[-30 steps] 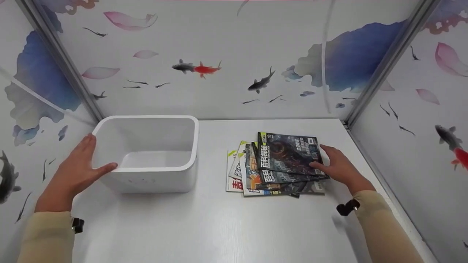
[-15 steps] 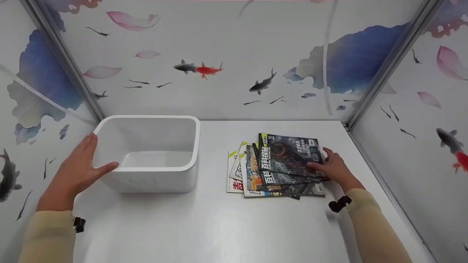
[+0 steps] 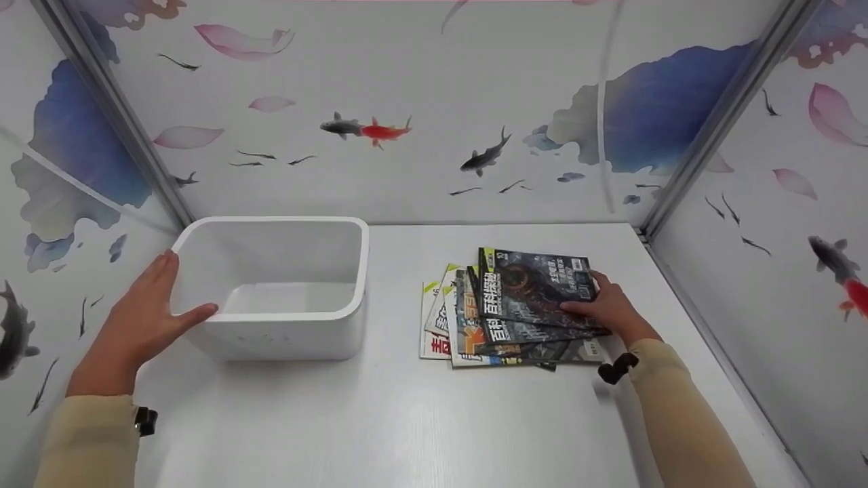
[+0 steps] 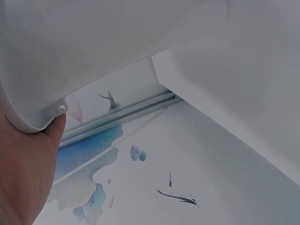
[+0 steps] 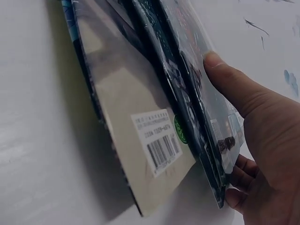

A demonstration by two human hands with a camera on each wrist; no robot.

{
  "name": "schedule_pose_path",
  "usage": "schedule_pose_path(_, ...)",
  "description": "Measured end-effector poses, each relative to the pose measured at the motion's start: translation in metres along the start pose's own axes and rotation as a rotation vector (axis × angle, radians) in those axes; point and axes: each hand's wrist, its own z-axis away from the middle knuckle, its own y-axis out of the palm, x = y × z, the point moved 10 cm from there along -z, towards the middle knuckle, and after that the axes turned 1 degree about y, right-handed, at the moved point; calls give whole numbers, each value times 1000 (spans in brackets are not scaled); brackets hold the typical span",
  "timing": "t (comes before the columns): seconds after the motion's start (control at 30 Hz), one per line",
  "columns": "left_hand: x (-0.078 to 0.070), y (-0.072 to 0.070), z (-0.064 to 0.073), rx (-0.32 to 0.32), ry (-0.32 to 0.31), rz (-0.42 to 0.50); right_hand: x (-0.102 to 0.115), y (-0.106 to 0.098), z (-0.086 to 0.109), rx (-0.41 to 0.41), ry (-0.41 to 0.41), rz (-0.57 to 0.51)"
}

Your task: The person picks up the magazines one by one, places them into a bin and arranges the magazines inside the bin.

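Note:
A white plastic bin (image 3: 285, 339) stands at the left. My left hand (image 3: 135, 318) spans its near left corner, thumb lying on the front rim and straight fingers along the left rim. In the left wrist view this hand (image 4: 28, 171) lies against the bin's rim, beside a small tab with a hole. On the right lies a fanned pile of magazines (image 3: 529, 285), dark covers on top. My right hand (image 3: 614, 312) holds the upper magazines at their right edge. In the right wrist view the thumb presses the top cover, with fingers curled at the edge; a barcode shows on a lower magazine (image 5: 136, 122).
The white table (image 3: 407, 420) reaches to walls printed with fish and petals at the back and both sides. Grey metal strips (image 3: 719, 115) run up the wall corners. Each wrist wears a small black device (image 3: 618, 368).
My right hand has moved left onto the magazines' right edge, its thumb farther over the top cover. The left hand and the bin have stayed put.

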Motion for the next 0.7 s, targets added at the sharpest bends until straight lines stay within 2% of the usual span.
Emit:
schedule_pose_path(0.43, 3, 2, 1, -18, 3, -12, 0, 4, -3, 16, -3, 2)
schedule_pose_path(0.7, 3, 2, -1, -18, 0, -4, 1, 0, -3, -7, -35, -85)
